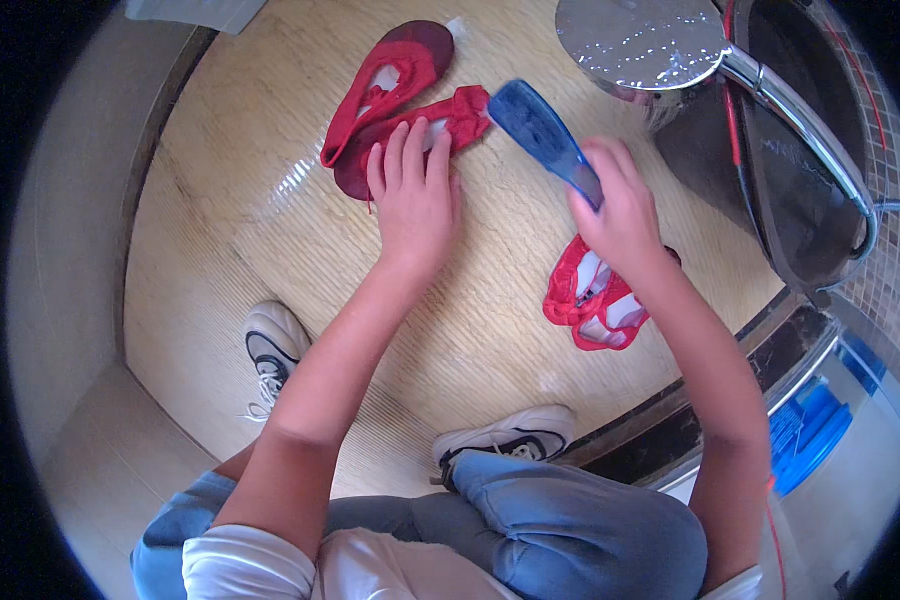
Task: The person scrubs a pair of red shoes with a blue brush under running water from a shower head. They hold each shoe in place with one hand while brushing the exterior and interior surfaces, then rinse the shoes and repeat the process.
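Our left hand (410,195) is spread open, palm down, its fingers lying across the near red shoe (465,115) rather than wrapped around it. That shoe sits directly under the fingertips, its darker end just left of them and its other end reaching out to their right. The far red shoe (412,62) lies just beyond the same hand, slanting away from us, its near end touching the first one.

Our right hand (618,195) is closed around the handle of a blue brush (538,125), whose broad end points forward and left from the fist, close to the near shoe's right end. We cannot tell which way any bristles face. Just below and to the left of the right wrist, a second pair of red shoes (562,303) lies bunched together, pale inside, partly covered by the forearm.

Ahead of the right hand and to its right, we see a round silver shower head (635,45), with its curved metal handle running down beside a dark container (705,160). Everything red rests on a ribbed, tan floor (240,240), which shines wet just left of our left hand.
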Action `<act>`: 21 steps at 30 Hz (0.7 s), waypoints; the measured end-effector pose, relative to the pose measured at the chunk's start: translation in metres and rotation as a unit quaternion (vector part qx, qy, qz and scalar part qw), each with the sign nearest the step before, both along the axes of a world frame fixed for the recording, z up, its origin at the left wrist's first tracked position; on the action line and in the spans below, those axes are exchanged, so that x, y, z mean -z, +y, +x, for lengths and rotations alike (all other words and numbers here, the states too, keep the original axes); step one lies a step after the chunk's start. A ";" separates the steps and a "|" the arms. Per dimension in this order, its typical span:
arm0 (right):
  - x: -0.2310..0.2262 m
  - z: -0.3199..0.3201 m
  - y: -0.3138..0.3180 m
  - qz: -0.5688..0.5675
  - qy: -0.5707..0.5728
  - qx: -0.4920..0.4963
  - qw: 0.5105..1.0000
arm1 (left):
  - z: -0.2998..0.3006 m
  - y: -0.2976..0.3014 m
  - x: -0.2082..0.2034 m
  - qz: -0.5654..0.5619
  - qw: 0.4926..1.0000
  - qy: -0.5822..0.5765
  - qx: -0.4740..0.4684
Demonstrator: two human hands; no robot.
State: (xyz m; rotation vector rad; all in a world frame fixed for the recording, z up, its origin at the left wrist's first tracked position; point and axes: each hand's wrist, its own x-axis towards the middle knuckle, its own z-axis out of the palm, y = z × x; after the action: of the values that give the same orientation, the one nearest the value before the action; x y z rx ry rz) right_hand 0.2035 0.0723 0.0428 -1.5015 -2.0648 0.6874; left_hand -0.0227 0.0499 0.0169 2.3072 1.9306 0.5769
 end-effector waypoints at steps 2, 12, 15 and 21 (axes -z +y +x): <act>0.013 -0.008 0.022 0.043 0.045 -0.029 0.998 | -0.003 0.002 0.012 0.003 1.000 0.003 0.007; 0.018 -0.009 0.024 -0.189 0.082 0.039 0.978 | 0.032 -0.013 0.010 -0.056 0.970 -0.046 0.232; 0.023 0.011 0.002 -0.201 0.120 0.112 0.966 | 0.037 -0.002 0.003 -0.050 0.951 -0.084 0.293; 0.026 0.036 -0.013 -0.188 0.173 0.169 0.952 | 0.031 0.013 0.000 -0.067 0.924 -0.117 0.358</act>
State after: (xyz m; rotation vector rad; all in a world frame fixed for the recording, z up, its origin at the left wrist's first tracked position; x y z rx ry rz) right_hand 0.2391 0.0595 0.0170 -1.7330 -1.4241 1.1540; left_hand 0.0087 0.0633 0.0168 2.4694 0.8828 0.5660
